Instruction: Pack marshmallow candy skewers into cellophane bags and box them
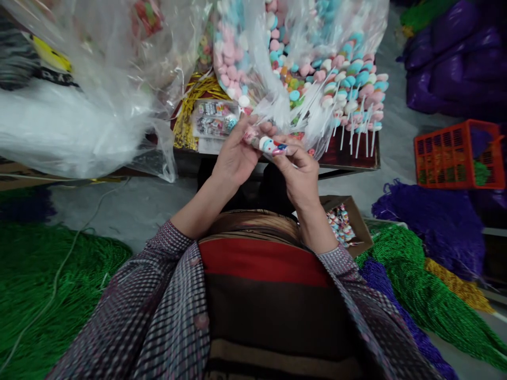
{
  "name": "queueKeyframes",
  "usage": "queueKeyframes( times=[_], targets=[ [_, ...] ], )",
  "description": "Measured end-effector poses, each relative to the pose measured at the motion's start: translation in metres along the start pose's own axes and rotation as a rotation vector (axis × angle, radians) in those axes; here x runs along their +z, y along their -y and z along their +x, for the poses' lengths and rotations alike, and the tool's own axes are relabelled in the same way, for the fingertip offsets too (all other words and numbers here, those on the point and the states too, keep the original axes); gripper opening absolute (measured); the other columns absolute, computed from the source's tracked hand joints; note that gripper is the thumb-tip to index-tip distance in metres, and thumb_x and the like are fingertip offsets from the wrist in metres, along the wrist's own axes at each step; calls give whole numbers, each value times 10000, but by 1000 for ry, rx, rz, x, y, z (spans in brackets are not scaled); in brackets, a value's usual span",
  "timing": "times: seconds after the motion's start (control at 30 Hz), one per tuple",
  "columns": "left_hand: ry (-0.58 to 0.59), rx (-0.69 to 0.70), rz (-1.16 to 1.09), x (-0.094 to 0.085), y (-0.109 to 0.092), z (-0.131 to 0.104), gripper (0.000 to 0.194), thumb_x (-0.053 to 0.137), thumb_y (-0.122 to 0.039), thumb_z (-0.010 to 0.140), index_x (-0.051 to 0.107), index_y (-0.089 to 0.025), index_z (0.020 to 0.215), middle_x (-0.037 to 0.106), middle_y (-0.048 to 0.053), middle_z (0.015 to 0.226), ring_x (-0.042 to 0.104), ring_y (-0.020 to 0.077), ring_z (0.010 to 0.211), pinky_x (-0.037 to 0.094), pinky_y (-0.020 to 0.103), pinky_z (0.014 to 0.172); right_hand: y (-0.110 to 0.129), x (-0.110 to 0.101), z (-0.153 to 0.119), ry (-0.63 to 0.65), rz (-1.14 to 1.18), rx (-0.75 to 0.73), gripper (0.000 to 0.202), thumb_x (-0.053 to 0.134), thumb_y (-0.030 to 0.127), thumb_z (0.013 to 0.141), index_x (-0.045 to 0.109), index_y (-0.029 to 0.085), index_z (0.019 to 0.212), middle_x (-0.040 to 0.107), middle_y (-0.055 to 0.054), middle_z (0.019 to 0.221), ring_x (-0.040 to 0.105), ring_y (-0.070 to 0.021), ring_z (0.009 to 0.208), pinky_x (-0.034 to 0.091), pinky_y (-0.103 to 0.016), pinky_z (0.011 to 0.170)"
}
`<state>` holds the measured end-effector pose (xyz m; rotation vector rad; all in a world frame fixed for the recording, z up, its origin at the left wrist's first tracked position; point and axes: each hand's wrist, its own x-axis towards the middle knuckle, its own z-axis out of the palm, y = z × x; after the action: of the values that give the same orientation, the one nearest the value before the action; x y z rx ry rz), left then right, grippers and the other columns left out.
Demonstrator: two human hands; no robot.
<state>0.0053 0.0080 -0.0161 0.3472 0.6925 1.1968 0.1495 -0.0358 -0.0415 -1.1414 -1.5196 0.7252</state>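
A small wrapped candy (272, 145) with a white, blue and red print is held between both hands near the table's front edge. My left hand (240, 153) closes its fingers on the candy's left end, palm turned up. The right end is pinched between thumb and fingers of my right hand (299, 169). Just behind my left hand lie clear printed packets (212, 119) on the table. Beyond the hands are plastic bags of pink, white and blue candies (232, 58). Skewered candies on white sticks (356, 89) lie to the right.
Large clear plastic bags (79, 126) cover the left side. Gold tinsel (188, 126) lies on the dark table (370, 153). A cardboard box (358, 224) of wrapped candies stands below right. An orange basket (443, 158), purple bundles and green strands (428, 285) are on the floor.
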Motion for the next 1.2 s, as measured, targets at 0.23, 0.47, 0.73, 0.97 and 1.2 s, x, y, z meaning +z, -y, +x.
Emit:
queueKeyframes(
  times=[0.23,0.47,0.73,0.97,1.2],
  targets=[
    [-106,73,-58,12,-14,-3,288,387,-336,1078,583,-187,929,572,-31,692,735,144,917,543,330,940,17,1,2,59,7,73,342,709,536,893,651,227,759,732,-31,1075,687,-185,1057,525,-405,1041],
    [-124,144,-47,19,-37,4,306,420,-261,1075,555,-196,808,497,-77,544,524,59,481,510,206,628,22,-9,-6,208,136,369,395,717,583,871,714,263,1102,749,4,894,690,-130,733,597,-330,773],
    [195,-58,91,16,-13,-16,218,591,-143,959,596,-213,1165,696,-46,726,653,91,534,411,172,418,40,7,-8,215,455,616,464,752,658,797,684,206,878,663,58,580,583,-79,468,517,-214,513],
    [238,-60,448,-6,6,-16,358,698,-537,894,637,-210,1026,566,-68,614,502,56,459,444,188,456,32,15,-10,191,640,606,428,772,621,798,627,220,833,651,72,563,562,-73,464,489,-195,497],
    [233,271,761,-16,-1,-7,402,696,-525,897,526,-219,701,500,-45,622,470,104,618,418,254,630,34,13,-9,162,609,606,438,761,633,799,624,222,860,621,79,526,520,-73,432,432,-196,463]
  ],
)
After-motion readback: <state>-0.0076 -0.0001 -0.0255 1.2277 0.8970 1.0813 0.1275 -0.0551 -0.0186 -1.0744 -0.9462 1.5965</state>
